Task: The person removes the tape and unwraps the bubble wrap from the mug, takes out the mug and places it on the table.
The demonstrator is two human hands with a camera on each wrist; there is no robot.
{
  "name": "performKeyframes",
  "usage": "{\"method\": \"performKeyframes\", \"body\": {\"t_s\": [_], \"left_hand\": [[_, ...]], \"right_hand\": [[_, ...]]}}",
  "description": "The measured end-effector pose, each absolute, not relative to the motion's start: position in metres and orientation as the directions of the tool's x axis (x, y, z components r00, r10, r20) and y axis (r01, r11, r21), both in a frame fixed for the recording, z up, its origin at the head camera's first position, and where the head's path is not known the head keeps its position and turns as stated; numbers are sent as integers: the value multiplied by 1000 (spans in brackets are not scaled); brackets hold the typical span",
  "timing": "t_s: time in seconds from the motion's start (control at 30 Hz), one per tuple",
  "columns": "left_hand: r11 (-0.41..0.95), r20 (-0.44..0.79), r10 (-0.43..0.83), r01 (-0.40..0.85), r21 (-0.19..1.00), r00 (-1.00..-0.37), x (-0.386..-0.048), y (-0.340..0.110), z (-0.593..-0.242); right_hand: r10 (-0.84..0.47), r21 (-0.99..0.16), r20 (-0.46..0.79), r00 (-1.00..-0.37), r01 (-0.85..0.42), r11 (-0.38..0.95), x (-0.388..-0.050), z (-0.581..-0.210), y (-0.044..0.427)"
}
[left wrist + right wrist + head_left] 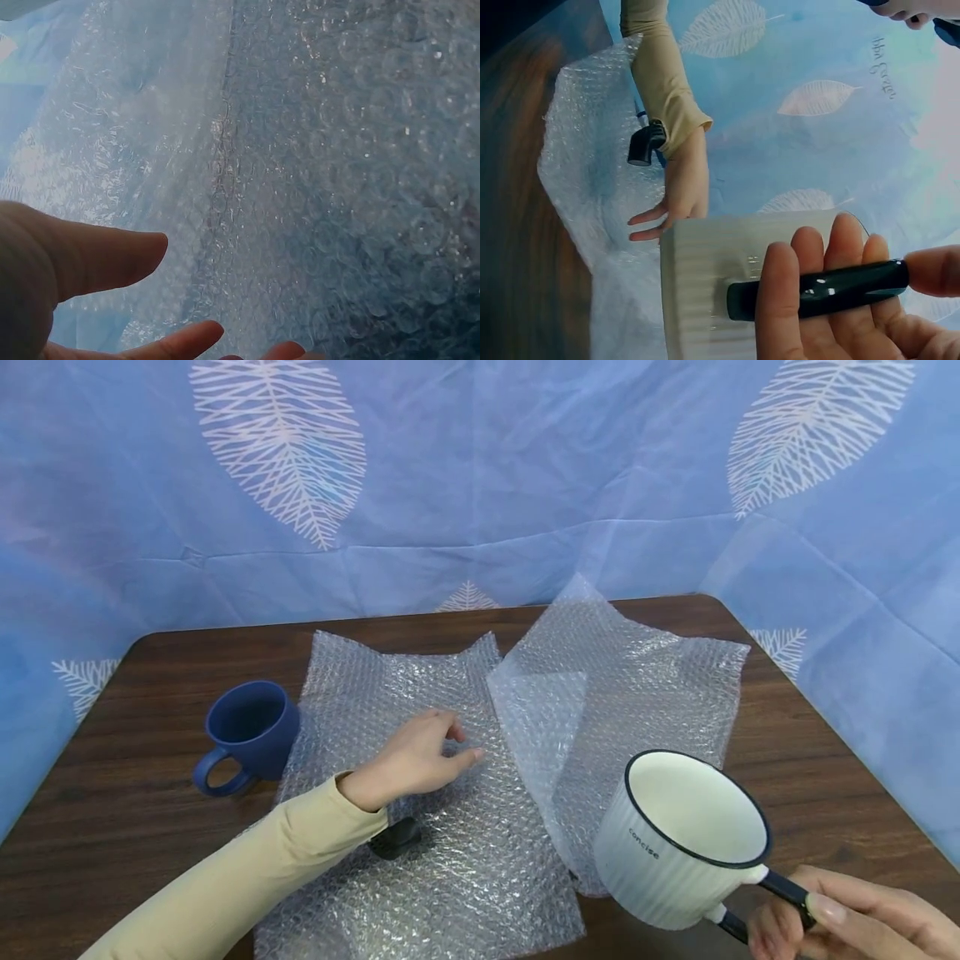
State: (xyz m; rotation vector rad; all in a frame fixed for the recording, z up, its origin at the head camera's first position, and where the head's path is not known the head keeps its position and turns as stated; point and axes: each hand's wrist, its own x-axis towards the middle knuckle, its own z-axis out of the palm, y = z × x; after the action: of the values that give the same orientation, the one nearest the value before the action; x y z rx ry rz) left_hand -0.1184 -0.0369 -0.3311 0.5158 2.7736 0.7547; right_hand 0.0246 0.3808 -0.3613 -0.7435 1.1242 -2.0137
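A white ribbed mug [660,868] with a black rim and the word "concise" tilts above the right side of the table. My right hand [862,914] grips its black handle, fingers curled round it in the right wrist view [832,289]. My left hand [420,756] hovers over or rests lightly on a sheet of bubble wrap [465,860]; contact is hard to tell. Its fingers are relaxed and hold nothing. A second bubble wrap sheet [652,685], with a folded corner, lies to the right, partly behind the white mug.
A blue mug [262,739] stands at the left on the dark wooden table [135,760], its handle toward the front left, touching or close to the bubble wrap. A blue cloth [525,468] with white leaf prints hangs behind and beside the table.
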Motion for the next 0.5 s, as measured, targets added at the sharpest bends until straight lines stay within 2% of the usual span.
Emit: {"method": "performKeyframes", "body": {"t_s": [0.17, 0.27, 0.4, 0.5], "left_hand": [[817, -121, 367, 258, 516, -922, -118, -39, -331], [826, -121, 349, 244, 508, -929, -118, -40, -330], [832, -135, 333, 224, 507, -933, -118, -41, -329], [832, -140, 330, 217, 511, -934, -118, -43, -329]], "right_hand": [[-806, -899, 49, -590, 325, -292, 24, -359, 368], [-794, -920, -49, -606, 337, -200, 22, -361, 363], [-736, -956, -119, -666, 276, -95, 18, -367, 357], [-701, -973, -122, -702, 223, -54, 13, -371, 351]]}}
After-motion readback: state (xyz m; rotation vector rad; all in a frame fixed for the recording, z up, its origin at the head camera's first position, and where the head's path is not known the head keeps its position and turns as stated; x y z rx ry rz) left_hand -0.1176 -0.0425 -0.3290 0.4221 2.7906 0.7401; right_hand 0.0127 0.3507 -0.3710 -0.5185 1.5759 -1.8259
